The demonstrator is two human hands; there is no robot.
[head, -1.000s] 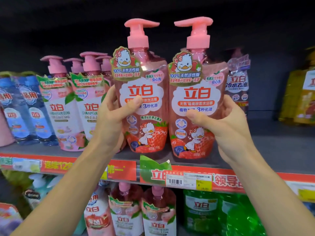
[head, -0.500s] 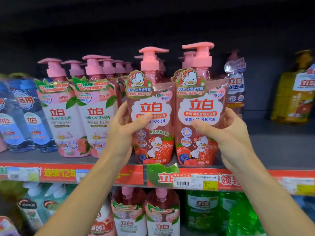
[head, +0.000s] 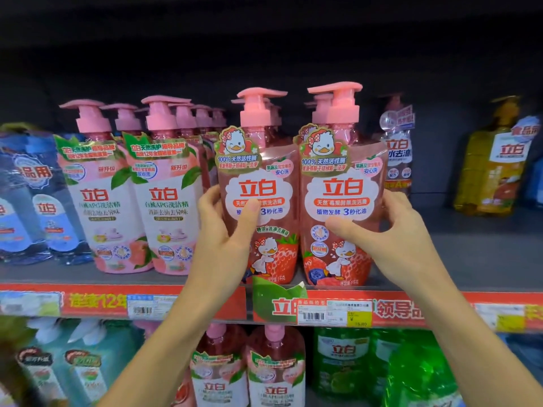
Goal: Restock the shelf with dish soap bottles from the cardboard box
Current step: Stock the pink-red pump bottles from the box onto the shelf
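In the head view, two strawberry dish soap bottles stand side by side at the front edge of the shelf [head: 484, 254], in the middle of the frame. The left hand [head: 223, 245] curls around the left bottle [head: 264, 207], the right hand [head: 390, 242] around the right bottle [head: 343, 201]. They look full and heavy, with smooth film, maybe slippery; the mid-body is the safest place to hold, not the pump. Peach bottles [head: 132, 201] stand just left; the shelf's right part is bare and dark.
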